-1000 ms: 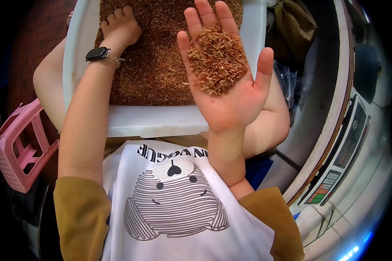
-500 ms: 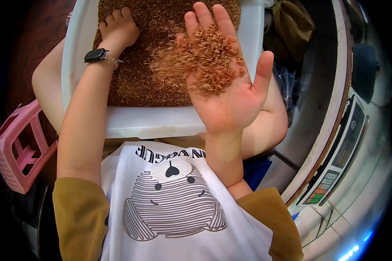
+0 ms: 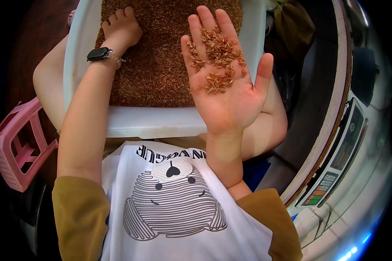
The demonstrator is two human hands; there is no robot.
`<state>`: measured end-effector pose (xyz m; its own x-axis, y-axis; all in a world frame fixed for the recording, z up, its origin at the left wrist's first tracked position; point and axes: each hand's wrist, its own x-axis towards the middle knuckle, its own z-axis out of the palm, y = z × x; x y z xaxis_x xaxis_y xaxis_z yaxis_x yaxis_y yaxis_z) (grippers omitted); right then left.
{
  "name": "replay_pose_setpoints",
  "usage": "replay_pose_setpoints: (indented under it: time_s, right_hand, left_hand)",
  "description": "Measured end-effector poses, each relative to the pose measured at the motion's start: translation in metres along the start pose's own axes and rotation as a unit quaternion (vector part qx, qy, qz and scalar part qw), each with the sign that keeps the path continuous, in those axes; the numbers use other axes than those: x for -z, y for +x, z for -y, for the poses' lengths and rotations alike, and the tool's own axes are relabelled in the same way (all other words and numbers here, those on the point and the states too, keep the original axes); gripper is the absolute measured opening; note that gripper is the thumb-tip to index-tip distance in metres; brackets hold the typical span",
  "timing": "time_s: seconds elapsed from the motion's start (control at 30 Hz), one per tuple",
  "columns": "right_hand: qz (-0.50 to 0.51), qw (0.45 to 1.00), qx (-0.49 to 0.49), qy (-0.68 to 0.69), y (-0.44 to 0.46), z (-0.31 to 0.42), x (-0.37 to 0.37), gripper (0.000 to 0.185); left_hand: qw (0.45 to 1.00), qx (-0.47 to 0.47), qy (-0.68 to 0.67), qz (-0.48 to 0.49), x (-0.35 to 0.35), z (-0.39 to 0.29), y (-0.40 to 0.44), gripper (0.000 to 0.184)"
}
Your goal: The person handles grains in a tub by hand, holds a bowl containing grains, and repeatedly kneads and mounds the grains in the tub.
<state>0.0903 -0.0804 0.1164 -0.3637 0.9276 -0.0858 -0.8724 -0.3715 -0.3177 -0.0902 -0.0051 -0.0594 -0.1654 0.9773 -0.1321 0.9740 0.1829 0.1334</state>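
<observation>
A white plastic tub (image 3: pixel 157 122) holds a wide bed of reddish-brown unhusked-looking grain (image 3: pixel 152 82). My right hand (image 3: pixel 224 82) is palm up above the tub's right side, its fingers stretched out. Loose grains (image 3: pixel 220 52) lie scattered over its palm and fingers. At the tub's upper left, my left hand (image 3: pixel 123 28) rests on the grain bed with the back of the hand up. Its fingers curl downward, and their tips are hidden, so what they hold, if anything, does not show. A black watch (image 3: pixel 98 54) is on that wrist.
The tub sits between my legs. A pink plastic stool (image 3: pixel 24 143) stands at the left. To the right runs a counter edge (image 3: pixel 322 143) with a digital scale (image 3: pixel 335 161) on it. Behind the tub, at upper right, is a brown bag (image 3: pixel 294 24).
Much of the grain on my right palm has gone; half a second ago a blurred spray of it was leaving toward the left. My left hand has barely shifted.
</observation>
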Motion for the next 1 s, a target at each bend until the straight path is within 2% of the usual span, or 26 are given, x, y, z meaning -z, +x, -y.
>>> replay_pose_setpoints:
  time_s: [0.13,0.23,0.57,0.63,0.83,1.0]
  right_hand:
    - [-0.070,0.996,0.012,-0.046,0.001,-0.004,-0.011,0.065]
    - [-0.042,0.997,0.027,-0.051,0.002,-0.005,-0.006,0.065]
    - [-0.047,0.997,0.035,-0.055,0.002,-0.005,-0.006,0.065]
    - [-0.044,0.997,0.038,-0.056,0.001,-0.005,-0.006,0.065]
    - [-0.086,0.978,0.110,-0.155,0.002,-0.007,-0.007,0.055]
    - [-0.072,0.986,0.101,-0.115,0.002,-0.004,-0.007,0.050]
  left_hand:
    - [1.000,0.008,-0.003,0.008,0.003,-0.002,-0.001,0.038]
    - [1.000,0.015,-0.008,0.021,0.007,-0.004,-0.001,0.037]
    - [1.000,0.008,-0.012,0.003,0.001,-0.001,0.000,0.041]
    - [1.000,0.001,-0.005,-0.009,0.001,0.000,-0.001,0.037]
    - [0.998,-0.030,-0.015,-0.050,-0.006,0.005,-0.001,0.041]
    - [0.998,-0.038,-0.007,-0.056,-0.008,0.007,0.000,0.040]
